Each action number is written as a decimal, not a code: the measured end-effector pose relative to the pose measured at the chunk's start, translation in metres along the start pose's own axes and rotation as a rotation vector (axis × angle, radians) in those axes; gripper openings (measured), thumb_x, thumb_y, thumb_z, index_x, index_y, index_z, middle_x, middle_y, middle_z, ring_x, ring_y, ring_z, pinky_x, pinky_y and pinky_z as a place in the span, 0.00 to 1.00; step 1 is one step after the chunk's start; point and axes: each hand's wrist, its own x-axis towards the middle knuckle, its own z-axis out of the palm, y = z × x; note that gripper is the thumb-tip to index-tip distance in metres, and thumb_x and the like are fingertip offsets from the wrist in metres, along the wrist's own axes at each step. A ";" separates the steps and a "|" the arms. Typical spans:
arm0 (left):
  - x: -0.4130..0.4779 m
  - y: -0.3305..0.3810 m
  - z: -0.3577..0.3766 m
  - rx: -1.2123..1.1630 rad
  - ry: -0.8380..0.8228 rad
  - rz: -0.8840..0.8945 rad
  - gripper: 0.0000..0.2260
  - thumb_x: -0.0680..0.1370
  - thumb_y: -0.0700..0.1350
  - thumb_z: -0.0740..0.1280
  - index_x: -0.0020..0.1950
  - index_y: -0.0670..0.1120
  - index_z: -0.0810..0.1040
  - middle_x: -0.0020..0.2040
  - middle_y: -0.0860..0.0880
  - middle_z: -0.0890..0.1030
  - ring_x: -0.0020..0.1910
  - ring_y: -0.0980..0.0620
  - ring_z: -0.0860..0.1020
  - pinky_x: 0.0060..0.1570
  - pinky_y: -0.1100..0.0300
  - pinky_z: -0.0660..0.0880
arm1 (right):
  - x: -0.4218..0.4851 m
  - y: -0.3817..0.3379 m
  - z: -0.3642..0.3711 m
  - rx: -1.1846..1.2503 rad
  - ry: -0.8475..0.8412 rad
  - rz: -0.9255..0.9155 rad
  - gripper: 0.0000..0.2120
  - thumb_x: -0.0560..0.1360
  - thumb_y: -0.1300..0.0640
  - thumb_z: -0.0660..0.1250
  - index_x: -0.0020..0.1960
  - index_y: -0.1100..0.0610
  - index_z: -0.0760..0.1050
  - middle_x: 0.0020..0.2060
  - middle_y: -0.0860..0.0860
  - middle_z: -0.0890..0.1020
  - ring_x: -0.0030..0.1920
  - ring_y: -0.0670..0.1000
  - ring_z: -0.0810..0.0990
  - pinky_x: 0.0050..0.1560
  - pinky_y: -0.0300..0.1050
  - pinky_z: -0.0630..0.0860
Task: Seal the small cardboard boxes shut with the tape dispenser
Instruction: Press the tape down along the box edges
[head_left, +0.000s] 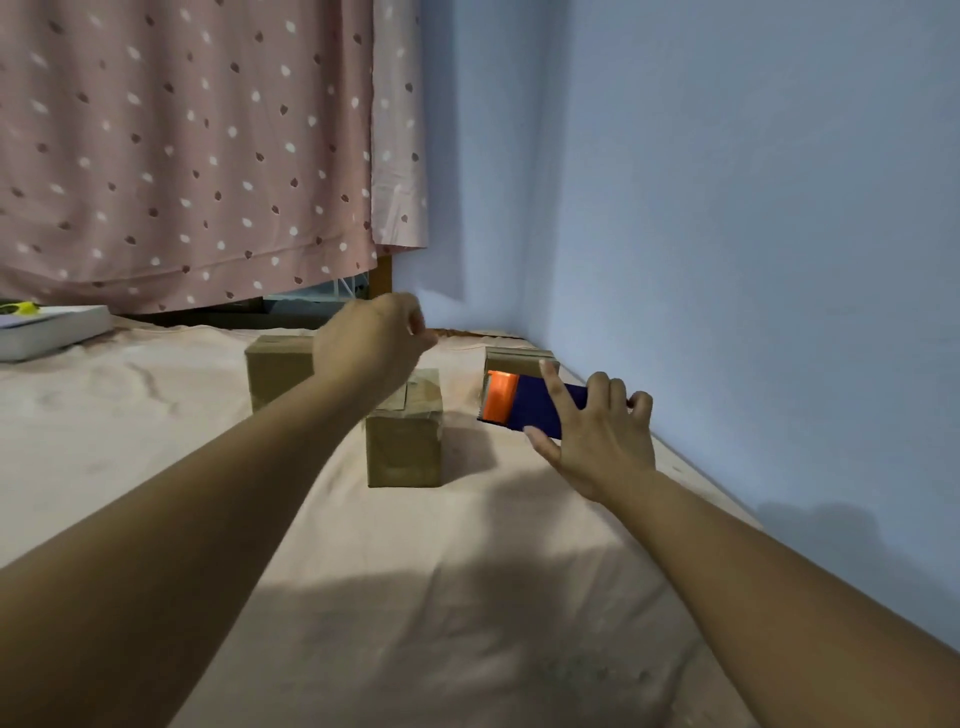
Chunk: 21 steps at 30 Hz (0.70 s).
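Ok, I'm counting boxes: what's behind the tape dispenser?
A cardboard box by the wall. Only its top shows; the tape dispenser and the right hand holding it cover the rest.

Non-task items in my view:

1. Curtain (182, 156): dusty pink, printed with small white and dark brown spots, hanging across the far left, its hem ending just above the surface I face.
2. Wall (727, 208): plain pale blue, running along my right side and meeting the far corner.
3. Sheet (156, 441): pale pink, creased, spread over the whole surface in front of me, with shadow in the foreground.
4. Flat white book or box (57, 330): lying on the sheet at far left; I cannot tell which.
5. Yellow-green object (21, 309): resting on item 4, mostly cut off by the frame edge.
6. Wooden post (383, 278): brown, upright, showing below the curtain hem.
7. White wire frame (345, 288): just left of the post, partly hidden.
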 end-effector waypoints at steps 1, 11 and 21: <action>-0.003 0.007 0.001 0.078 0.048 0.067 0.09 0.78 0.53 0.66 0.50 0.48 0.74 0.42 0.51 0.77 0.40 0.52 0.76 0.38 0.59 0.73 | 0.000 -0.003 0.001 0.025 -0.046 0.047 0.36 0.74 0.32 0.40 0.78 0.47 0.49 0.56 0.60 0.71 0.54 0.58 0.70 0.54 0.57 0.64; -0.037 0.055 0.016 0.512 0.121 0.491 0.10 0.77 0.45 0.67 0.57 0.47 0.75 0.45 0.48 0.82 0.50 0.48 0.74 0.33 0.58 0.63 | 0.008 -0.030 -0.015 0.512 -0.326 0.304 0.27 0.75 0.35 0.59 0.68 0.48 0.61 0.53 0.53 0.80 0.54 0.58 0.78 0.45 0.47 0.67; -0.086 0.065 0.076 0.590 0.018 0.632 0.12 0.59 0.44 0.79 0.39 0.45 0.82 0.31 0.46 0.80 0.36 0.48 0.79 0.27 0.59 0.70 | 0.012 -0.026 -0.011 1.295 -0.463 0.480 0.19 0.78 0.58 0.63 0.68 0.47 0.69 0.49 0.48 0.78 0.48 0.50 0.76 0.48 0.43 0.70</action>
